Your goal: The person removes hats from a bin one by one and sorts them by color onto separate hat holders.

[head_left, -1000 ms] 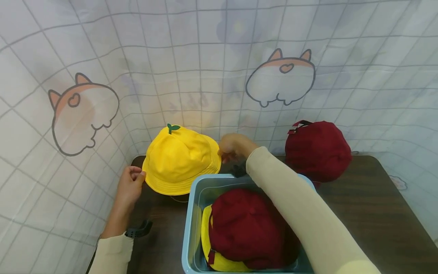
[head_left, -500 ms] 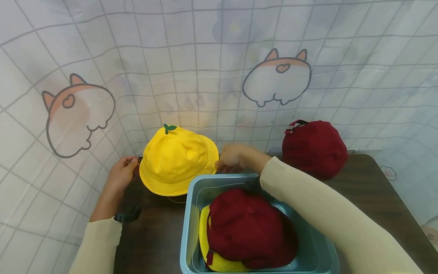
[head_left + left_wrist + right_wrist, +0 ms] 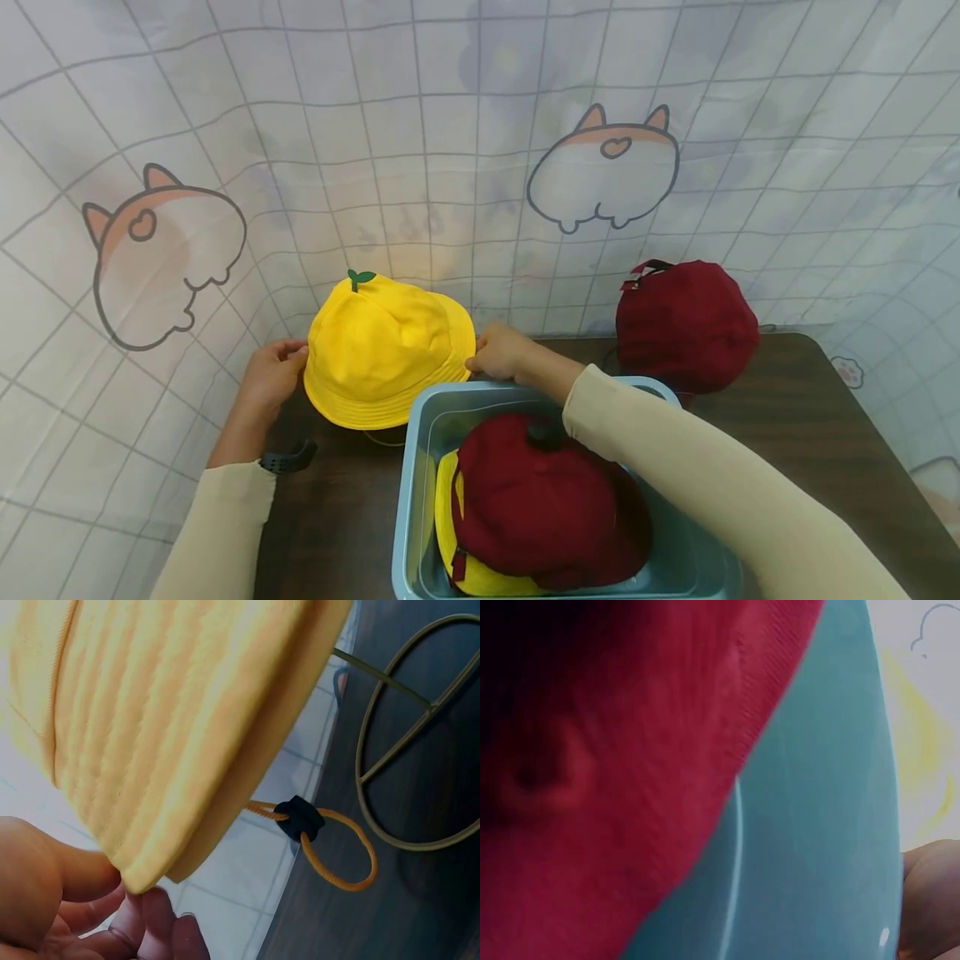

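A yellow bucket hat (image 3: 386,350) with a green sprout on its crown sits at the back left of the table. My left hand (image 3: 272,375) pinches the left edge of its brim between thumb and fingers. At the opposite edge, my right hand (image 3: 506,352) grips the brim with curled fingers. Under the brim, the left wrist view shows an orange cord (image 3: 360,859) with a black toggle (image 3: 300,819). A thin wire stand (image 3: 367,742) is below the hat. In the right wrist view, only part of my right hand shows, beyond the bin wall.
In front of the hat stands a light-blue bin (image 3: 408,500) holding a dark red cap (image 3: 532,508) over a yellow hat (image 3: 446,508). Another dark red cap (image 3: 686,325) is at the back right of the dark wooden table (image 3: 810,442). A patterned curtain (image 3: 420,167) hangs behind.
My left hand drew back from the brim, then came back to it. My right hand has moved slightly down along the brim's right edge. The hat stays about where it was.
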Available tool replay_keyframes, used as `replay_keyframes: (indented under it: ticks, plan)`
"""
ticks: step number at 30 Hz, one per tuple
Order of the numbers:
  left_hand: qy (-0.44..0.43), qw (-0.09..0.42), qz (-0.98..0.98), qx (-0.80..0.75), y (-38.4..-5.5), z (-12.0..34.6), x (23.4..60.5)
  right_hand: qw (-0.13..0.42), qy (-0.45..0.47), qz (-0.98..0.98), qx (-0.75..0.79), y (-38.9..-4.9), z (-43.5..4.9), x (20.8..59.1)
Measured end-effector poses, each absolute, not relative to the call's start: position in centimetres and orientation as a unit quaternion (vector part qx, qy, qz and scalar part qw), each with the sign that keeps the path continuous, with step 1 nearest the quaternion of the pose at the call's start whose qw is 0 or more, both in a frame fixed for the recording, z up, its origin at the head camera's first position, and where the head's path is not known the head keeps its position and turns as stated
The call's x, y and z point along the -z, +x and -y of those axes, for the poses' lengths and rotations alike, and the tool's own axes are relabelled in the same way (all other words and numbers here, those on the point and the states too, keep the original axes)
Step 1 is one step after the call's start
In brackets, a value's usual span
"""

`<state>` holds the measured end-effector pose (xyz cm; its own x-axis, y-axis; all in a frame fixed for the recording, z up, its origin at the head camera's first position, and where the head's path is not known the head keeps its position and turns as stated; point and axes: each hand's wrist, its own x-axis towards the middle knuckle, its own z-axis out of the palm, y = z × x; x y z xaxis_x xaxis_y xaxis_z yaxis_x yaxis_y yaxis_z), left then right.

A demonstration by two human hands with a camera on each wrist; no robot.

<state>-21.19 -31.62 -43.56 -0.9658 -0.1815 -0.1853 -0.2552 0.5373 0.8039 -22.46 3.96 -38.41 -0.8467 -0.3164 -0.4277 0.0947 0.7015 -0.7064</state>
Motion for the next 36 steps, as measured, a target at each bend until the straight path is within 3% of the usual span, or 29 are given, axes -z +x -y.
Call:
replay_keyframes:
  ticks: [11, 27, 36]
  plan:
    - [-0.127, 0.006, -0.871, -0.475, -21.3, 30.9, 45.2, 0.205, -0.1, -0.926, 0.3, -22.5, -3.3, 39.6]
    - [-0.128, -0.016, -0.861, -0.492, -21.3, 29.3, 46.2, 0.218, -0.091, -0.932, 0.275, -22.5, -3.0, 39.1]
    - [-0.135, 0.01, -0.867, -0.479, -21.2, 29.4, 46.1, 0.216, -0.104, -0.929, 0.281, -22.3, -3.0, 39.1]
